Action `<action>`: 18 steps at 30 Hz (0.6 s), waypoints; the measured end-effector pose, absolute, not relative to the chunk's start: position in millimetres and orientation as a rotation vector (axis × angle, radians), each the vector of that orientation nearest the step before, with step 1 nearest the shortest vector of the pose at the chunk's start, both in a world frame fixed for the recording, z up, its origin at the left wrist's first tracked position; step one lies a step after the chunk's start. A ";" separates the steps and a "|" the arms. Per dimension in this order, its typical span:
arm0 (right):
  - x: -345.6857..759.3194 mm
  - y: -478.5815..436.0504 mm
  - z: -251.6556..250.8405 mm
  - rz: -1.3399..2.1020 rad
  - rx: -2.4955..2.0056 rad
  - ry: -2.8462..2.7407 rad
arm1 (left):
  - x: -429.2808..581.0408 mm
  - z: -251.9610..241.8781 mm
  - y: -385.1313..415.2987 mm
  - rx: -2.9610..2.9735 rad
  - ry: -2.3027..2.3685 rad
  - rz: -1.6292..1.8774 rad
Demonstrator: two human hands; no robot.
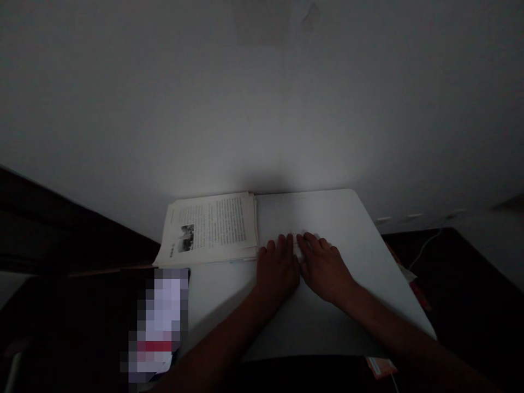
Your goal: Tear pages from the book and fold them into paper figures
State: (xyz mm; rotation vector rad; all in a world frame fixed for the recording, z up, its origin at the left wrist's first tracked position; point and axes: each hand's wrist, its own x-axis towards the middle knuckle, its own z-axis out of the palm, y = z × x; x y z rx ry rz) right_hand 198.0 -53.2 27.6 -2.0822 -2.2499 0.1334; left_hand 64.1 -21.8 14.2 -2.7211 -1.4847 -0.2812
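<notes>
resting left hand point(278, 271) beside right hand point(326, 269) on pale paper point(296, 248)

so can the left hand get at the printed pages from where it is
Likely yes: the left hand is just beside the printed pages, with nothing visible blocking the way between.

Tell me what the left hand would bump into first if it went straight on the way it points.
Probably the wall: the left hand points over the white table toward it, passing just right of the printed pages. The dim picture makes the distance hard to judge.
</notes>
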 end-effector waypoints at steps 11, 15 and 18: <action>198.9 -36.8 39.0 0.199 -2.079 -2.305 | 70.1 19.0 -5.6 -2.790 -1.533 -0.226; 198.7 -33.9 38.9 0.188 -2.064 -2.292 | 72.6 16.5 -2.5 -2.775 -1.551 -0.231; 200.6 -29.9 38.8 0.221 -2.053 -2.272 | 73.5 15.9 0.8 -2.772 -1.549 -0.236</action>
